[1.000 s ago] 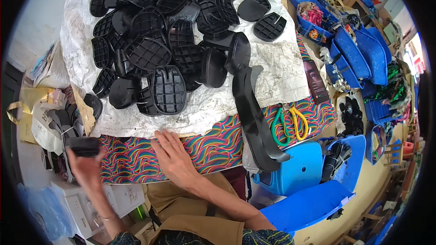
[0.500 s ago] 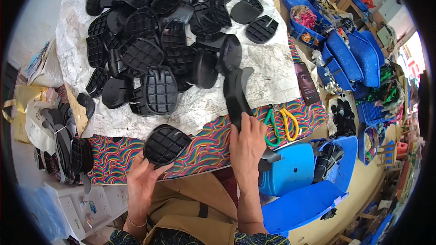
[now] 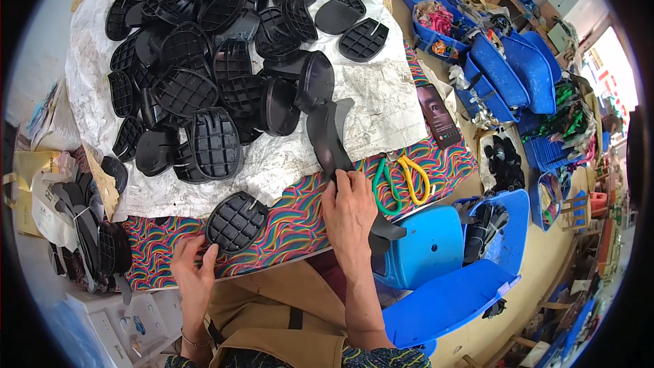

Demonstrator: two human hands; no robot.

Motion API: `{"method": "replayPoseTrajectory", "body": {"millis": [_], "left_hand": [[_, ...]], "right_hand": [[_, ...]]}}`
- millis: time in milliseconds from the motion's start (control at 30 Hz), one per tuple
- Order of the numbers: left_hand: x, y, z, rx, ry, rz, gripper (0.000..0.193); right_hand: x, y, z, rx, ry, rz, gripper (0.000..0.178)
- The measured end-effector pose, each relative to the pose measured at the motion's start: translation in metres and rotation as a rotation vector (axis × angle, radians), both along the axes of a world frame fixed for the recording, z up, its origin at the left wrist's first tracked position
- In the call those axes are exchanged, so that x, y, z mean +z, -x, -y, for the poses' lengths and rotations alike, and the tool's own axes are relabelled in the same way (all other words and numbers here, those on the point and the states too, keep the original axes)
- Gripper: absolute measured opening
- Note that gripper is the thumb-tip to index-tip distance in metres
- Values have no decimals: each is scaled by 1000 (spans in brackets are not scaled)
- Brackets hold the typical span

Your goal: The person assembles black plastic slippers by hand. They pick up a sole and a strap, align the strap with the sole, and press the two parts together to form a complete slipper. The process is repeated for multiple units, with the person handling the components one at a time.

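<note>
A black plastic shoe heel [image 3: 237, 223], its grid of ribs facing up, lies on the patterned cloth [image 3: 293, 228] near the table's front edge. Beside its left edge is my left hand [image 3: 193, 269], fingers apart; whether a fingertip still touches the heel I cannot tell. My right hand [image 3: 351, 225] grips a long curved black strip [image 3: 328, 140] at its near end. The strip's far end rests on a white sheet [image 3: 371, 119], against a big heap of similar black heels [image 3: 187, 92]. Another black strip end [image 3: 388, 230] pokes out right of that hand.
Scissors with green and yellow handles [image 3: 417, 180] and a phone [image 3: 439, 117] lie to the right. Blue stools [image 3: 426, 249] and a blue tub [image 3: 511, 225] stand against the table's right front. Bundled black strips [image 3: 87, 221] hang at the left.
My left hand has let go of the heel and drawn back left; the heel now lies on the cloth. The whole view has shifted a little. My right hand stays on the strip.
</note>
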State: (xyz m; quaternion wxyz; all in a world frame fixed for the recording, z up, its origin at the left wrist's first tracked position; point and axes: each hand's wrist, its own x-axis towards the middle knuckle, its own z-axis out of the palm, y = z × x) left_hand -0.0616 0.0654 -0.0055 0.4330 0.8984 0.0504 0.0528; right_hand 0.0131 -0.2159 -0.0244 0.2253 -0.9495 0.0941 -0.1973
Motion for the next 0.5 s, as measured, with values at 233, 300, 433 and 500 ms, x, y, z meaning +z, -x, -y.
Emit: {"method": "replayPoseTrajectory", "body": {"millis": [233, 300, 433, 500], "left_hand": [[2, -6, 9, 55, -230, 208, 22], [10, -10, 17, 48, -290, 228, 21], [8, -12, 7, 74, -287, 169, 20], [8, -12, 5, 77, -248, 175, 20]], "right_hand": [[9, 2, 12, 35, -242, 88, 14], [3, 2, 19, 31, -309, 92, 14], [2, 2, 25, 47, -503, 53, 14], [1, 2, 28, 59, -592, 31, 14]]}}
